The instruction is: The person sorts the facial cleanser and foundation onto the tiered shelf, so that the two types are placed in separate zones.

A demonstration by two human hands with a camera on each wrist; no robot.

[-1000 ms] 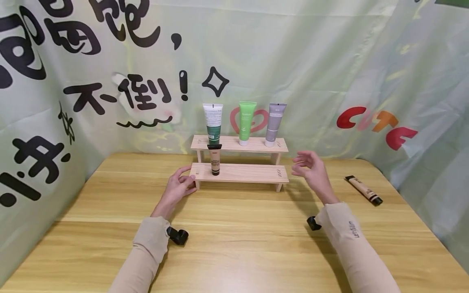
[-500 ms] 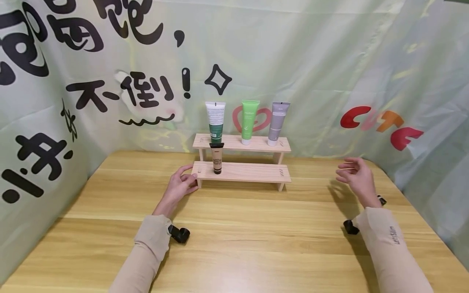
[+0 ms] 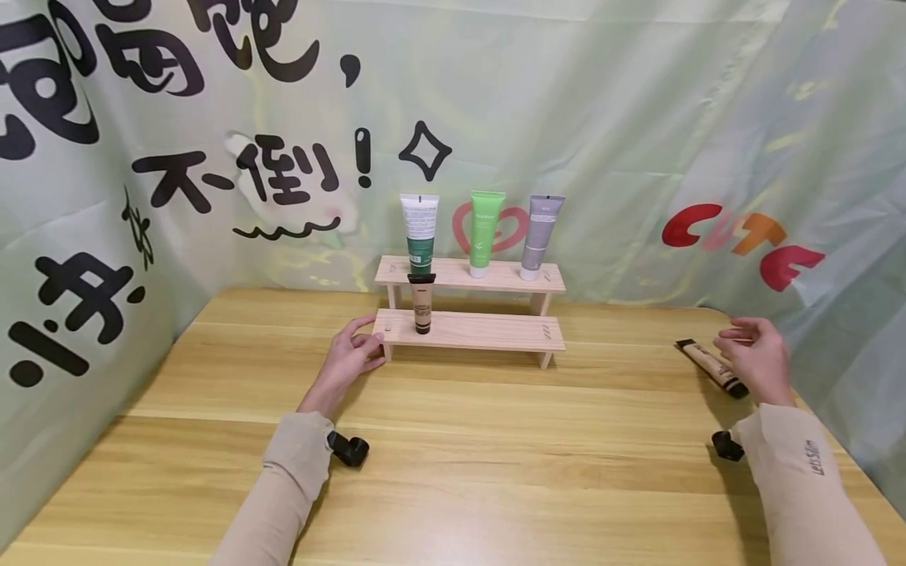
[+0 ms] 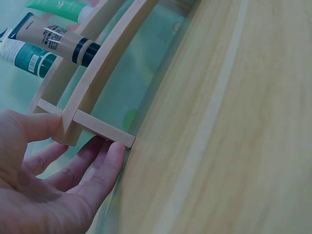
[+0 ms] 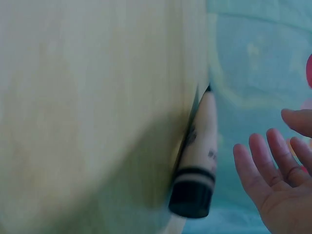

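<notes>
A two-tier wooden display stand stands near the back of the table. At its left end my left hand holds the lower tier, thumb at the board's end and fingers by the leg. Far to the right, a beige squeeze tube with a black cap lies on its side. My right hand is just above and beside that tube, fingers loosely bent and apart from it in the right wrist view. Another beige tube stands cap-down on the lower tier's left part.
On the upper tier stand a white and green tube, a bright green tube and a grey-purple tube. Behind the wooden table hangs a printed cloth, which also runs along both sides.
My right hand has moved right, away from the stand's right end, to the lying tube. My left hand stays at the stand. The head view has shifted slightly.
</notes>
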